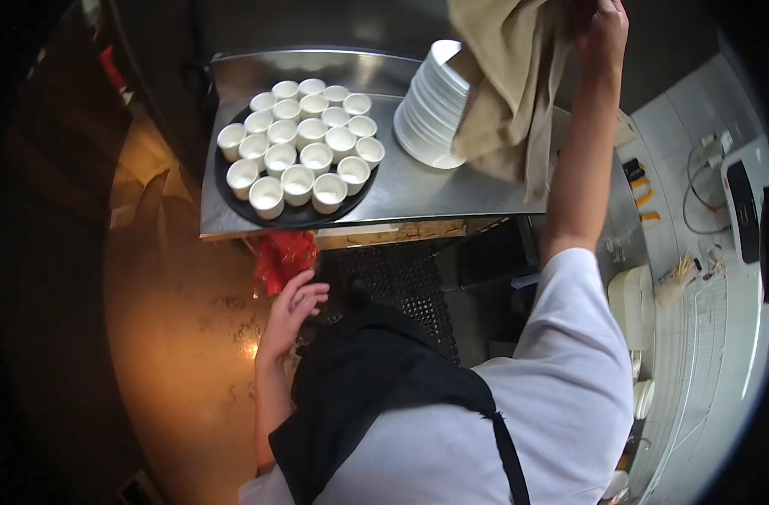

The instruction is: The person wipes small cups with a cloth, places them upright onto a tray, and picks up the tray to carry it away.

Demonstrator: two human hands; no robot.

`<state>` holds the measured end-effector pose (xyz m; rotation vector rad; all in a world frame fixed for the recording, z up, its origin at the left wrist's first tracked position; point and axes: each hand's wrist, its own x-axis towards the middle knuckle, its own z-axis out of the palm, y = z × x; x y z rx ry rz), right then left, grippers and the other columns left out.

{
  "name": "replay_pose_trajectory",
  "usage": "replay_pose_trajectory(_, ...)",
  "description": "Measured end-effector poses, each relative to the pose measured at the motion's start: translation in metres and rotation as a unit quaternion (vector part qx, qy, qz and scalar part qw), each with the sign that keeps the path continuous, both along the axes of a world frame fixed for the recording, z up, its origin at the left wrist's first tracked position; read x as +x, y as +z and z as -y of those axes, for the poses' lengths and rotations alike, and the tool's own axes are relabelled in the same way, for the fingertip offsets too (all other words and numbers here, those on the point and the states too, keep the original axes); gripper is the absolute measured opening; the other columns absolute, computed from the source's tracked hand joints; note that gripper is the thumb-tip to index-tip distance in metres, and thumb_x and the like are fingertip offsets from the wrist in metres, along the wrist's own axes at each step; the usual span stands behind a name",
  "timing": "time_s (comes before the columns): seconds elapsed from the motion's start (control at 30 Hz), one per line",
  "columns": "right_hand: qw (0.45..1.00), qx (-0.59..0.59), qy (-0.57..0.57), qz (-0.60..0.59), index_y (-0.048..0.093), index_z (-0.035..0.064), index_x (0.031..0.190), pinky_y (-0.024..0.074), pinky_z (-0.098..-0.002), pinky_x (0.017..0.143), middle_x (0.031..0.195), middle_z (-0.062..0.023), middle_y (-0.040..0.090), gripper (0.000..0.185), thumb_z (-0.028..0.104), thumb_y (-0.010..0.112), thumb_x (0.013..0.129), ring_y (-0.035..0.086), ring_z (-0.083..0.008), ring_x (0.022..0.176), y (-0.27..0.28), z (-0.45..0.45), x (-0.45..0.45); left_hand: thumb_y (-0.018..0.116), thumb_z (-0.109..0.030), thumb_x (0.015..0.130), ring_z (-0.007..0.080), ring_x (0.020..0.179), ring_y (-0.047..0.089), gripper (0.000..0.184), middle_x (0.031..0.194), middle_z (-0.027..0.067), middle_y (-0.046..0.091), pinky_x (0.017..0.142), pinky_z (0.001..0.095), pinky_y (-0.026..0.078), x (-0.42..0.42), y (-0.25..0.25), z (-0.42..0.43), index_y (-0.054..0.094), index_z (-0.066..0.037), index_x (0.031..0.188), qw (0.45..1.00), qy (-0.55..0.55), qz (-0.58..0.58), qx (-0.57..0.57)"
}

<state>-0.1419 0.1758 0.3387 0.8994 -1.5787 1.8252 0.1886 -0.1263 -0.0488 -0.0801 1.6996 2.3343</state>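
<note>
My right hand (601,23), raised at the top right, is closed on a beige cloth (506,93). The cloth hangs down over the right side of a tall stack of white plates (426,118); whether it touches them I cannot tell. Lower down, my left hand (295,310) is empty, its fingers slightly bent and apart, below the front edge of the metal counter (384,198). Many small white cups (297,182) stand upright, open side up, on a round black tray (226,192) at the counter's left.
Something red (282,259) hangs beneath the counter's front edge, near my left hand. A black perforated mat (401,282) lies on the floor. On the right are a white appliance (745,202), a cable and yellow-handled tools (644,194) by a tiled wall.
</note>
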Motion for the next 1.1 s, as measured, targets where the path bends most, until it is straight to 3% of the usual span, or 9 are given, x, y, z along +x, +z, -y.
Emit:
replay_pose_trajectory(0.1,0.950,0.190,-0.236,0.077,0.062,0.0067,0.102,0.0503,-0.0304,0.066,0.084,-0.0035,0.065,0.019,0.023,0.062,0.093,0.063,-0.0147,0.075,-0.041,-0.083,-0.145,0.058,-0.029,0.097,0.0242,0.112,0.059,0.067,0.133,0.0173,0.053,0.086,0.0353,0.050,-0.031,-0.027,-0.010,0.023,-0.007,0.151,0.979,0.087,0.125,0.133)
replay_pose_trajectory(0.17,0.876,0.336,-0.191,0.287,0.064,0.0041,0.106,0.0471,-0.0258,0.061,0.083,-0.0028,0.065,0.030,0.028,0.068,0.088,0.060,-0.0115,0.072,-0.095,-0.089,-0.136,0.060,-0.034,0.096,0.0263,0.114,0.058,0.072,0.136,0.0183,0.049,0.088,0.0407,0.051,-0.064,-0.053,-0.022,0.022,-0.009,0.151,0.945,0.216,0.150,0.193)
replay_pose_trajectory(0.23,0.874,0.304,-0.373,0.066,0.061,-0.0006,0.114,0.0519,-0.0318,0.080,0.096,-0.0139,0.071,0.043,0.029,0.070,0.083,0.067,-0.0202,0.088,-0.159,-0.079,-0.118,0.062,-0.036,0.094,0.0276,0.113,0.057,0.069,0.133,0.0183,0.050,0.090,0.0433,0.051,-0.102,-0.081,-0.015,0.028,-0.009,0.147,0.923,0.213,0.160,0.278)
replay_pose_trajectory(0.3,0.957,0.197,-0.188,0.096,0.064,-0.0011,0.108,0.0477,-0.0270,0.073,0.091,-0.0055,0.070,0.030,0.024,0.061,0.092,0.061,-0.0117,0.079,-0.200,-0.046,-0.029,0.063,-0.039,0.092,0.0297,0.110,0.058,0.066,0.130,0.0190,0.051,0.089,0.0454,0.052,-0.127,-0.095,-0.014,0.033,-0.008,0.142,0.902,0.218,0.196,0.316)
replay_pose_trajectory(0.43,0.913,0.236,-0.153,0.294,0.065,0.0037,0.086,0.0449,-0.0284,0.064,0.076,-0.0030,0.064,0.030,0.030,0.056,0.097,0.053,-0.0107,0.068,-0.345,-0.012,0.100,0.063,-0.044,0.090,0.0336,0.103,0.061,0.061,0.128,0.0194,0.049,0.085,0.0475,0.054,-0.157,-0.105,-0.019,0.041,-0.008,0.133,0.901,0.225,0.255,0.269)
replay_pose_trajectory(0.57,0.746,0.584,0.006,0.320,0.068,0.0057,0.091,0.0530,-0.0444,0.076,0.089,-0.0168,0.069,0.015,0.017,0.062,0.083,0.068,-0.0351,0.085,-0.491,-0.024,0.212,0.063,-0.041,0.090,0.0338,0.093,0.065,0.059,0.123,0.0164,0.051,0.077,0.0453,0.057,-0.159,-0.113,-0.032,0.040,-0.009,0.134,0.918,0.252,0.221,0.212)
replay_pose_trajectory(0.73,0.623,0.494,0.117,0.595,0.065,-0.0004,0.100,0.0537,-0.0317,0.075,0.090,-0.0092,0.072,0.015,0.009,0.060,0.088,0.069,-0.0180,0.080,-0.531,-0.045,0.249,0.057,-0.032,0.092,0.0311,0.090,0.067,0.039,0.109,0.0154,0.058,0.070,0.0412,0.057,-0.161,-0.108,-0.024,0.046,-0.005,0.118,0.923,0.249,0.206,0.210)
replay_pose_trajectory(1.03,0.716,0.456,-0.002,0.528,0.065,0.0020,0.096,0.0499,-0.0278,0.064,0.075,-0.0053,0.067,0.017,0.018,0.066,0.089,0.062,-0.0109,0.066,-0.514,-0.031,0.196,0.055,-0.024,0.092,0.0337,0.098,0.066,0.036,0.112,0.0171,0.060,0.076,0.0427,0.057,-0.154,-0.104,-0.013,0.046,-0.002,0.119,0.935,0.213,0.165,0.232)
replay_pose_trajectory(1.1,0.746,0.452,-0.012,0.489,0.066,0.0020,0.097,0.0520,-0.0333,0.070,0.080,-0.0122,0.068,0.021,0.020,0.066,0.087,0.067,-0.0214,0.074,-0.499,-0.021,0.177,0.054,-0.023,0.092,0.0334,0.099,0.066,0.038,0.114,0.0173,0.061,0.076,0.0425,0.057,-0.150,-0.098,-0.009,0.045,-0.001,0.122,0.942,0.202,0.153,0.219)
